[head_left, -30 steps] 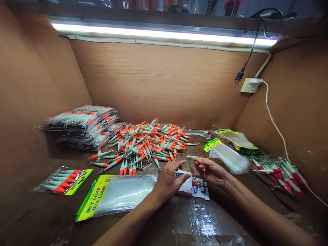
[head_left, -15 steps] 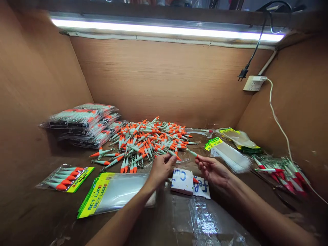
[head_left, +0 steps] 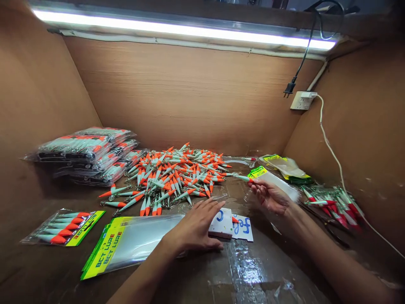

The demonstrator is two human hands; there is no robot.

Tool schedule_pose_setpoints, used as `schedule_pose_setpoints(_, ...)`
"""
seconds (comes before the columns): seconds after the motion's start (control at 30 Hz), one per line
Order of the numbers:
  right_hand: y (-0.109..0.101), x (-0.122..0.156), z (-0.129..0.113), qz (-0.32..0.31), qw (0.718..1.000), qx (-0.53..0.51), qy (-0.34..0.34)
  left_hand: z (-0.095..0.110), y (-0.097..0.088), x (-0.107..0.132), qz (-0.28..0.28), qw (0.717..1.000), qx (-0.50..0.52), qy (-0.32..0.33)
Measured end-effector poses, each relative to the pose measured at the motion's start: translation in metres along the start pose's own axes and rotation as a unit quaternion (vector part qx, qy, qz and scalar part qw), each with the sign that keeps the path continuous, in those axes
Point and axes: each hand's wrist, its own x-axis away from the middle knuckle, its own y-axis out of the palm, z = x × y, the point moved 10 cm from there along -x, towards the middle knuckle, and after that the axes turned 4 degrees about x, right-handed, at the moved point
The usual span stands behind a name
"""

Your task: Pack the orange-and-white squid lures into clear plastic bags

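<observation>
My right hand (head_left: pixel 270 196) pinches a fishing lure (head_left: pixel 244 179) by its orange end; the pale green body points left, toward the loose lures. My left hand (head_left: pixel 202 223) is spread over the left part of a small white block (head_left: pixel 222 223) with blue writing. Its fingers lie along the block's back edge and its thumb in front; whether they press on it I cannot tell. A white card (head_left: pixel 243 229) with blue writing sits against the block's right side, with an orange tip between them. A pile of orange and pale green lures (head_left: pixel 177 173) lies behind.
Left are stacked packed lures (head_left: pixel 85 152), a filled bag (head_left: pixel 65 227) and flat bags (head_left: pixel 133 238) with yellow headers. Right are more bags (head_left: pixel 272 181), red-and-white lures (head_left: pixel 335 204) and a white cable (head_left: pixel 329 143). A black plug (head_left: pixel 289 88) hangs above. Wooden walls (head_left: pixel 177 93) enclose the table.
My left hand has moved from the pile's front edge down onto the white block, its fingers spreading. My right hand still holds its lure, now a little higher. The view has shifted slightly right.
</observation>
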Motion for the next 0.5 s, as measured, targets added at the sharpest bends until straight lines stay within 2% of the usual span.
schedule_pose_setpoints(0.07, -0.006, 0.001, -0.014, 0.004, 0.999, 0.023, -0.030, 0.002, 0.000, -0.002, 0.014, 1.000, -0.014, 0.002)
schedule_pose_setpoints(0.17, -0.010, 0.004, -0.029, 0.008, 0.995, 0.063, -0.081, 0.003, -0.022, -0.004, 0.093, 0.996, -0.013, -0.006)
schedule_pose_setpoints(0.23, -0.005, 0.008, -0.035, -0.004, 0.988, 0.106, -0.115, 0.002, -0.037, -0.003, 0.150, 0.989, -0.004, -0.016)
schedule_pose_setpoints(0.3, 0.005, 0.015, -0.040, -0.018, 0.973, 0.174, -0.152, -0.001, -0.043, -0.001, 0.173, 0.985, 0.004, -0.023)
schedule_pose_setpoints(0.4, 0.021, 0.029, -0.049, -0.020, 0.923, 0.318, -0.217, -0.007, -0.041, 0.000, 0.175, 0.984, 0.004, -0.033)
schedule_pose_setpoints(0.5, 0.036, 0.042, -0.057, -0.004, 0.839, 0.471, -0.273, -0.014, -0.043, 0.003, 0.200, 0.978, -0.005, -0.057)
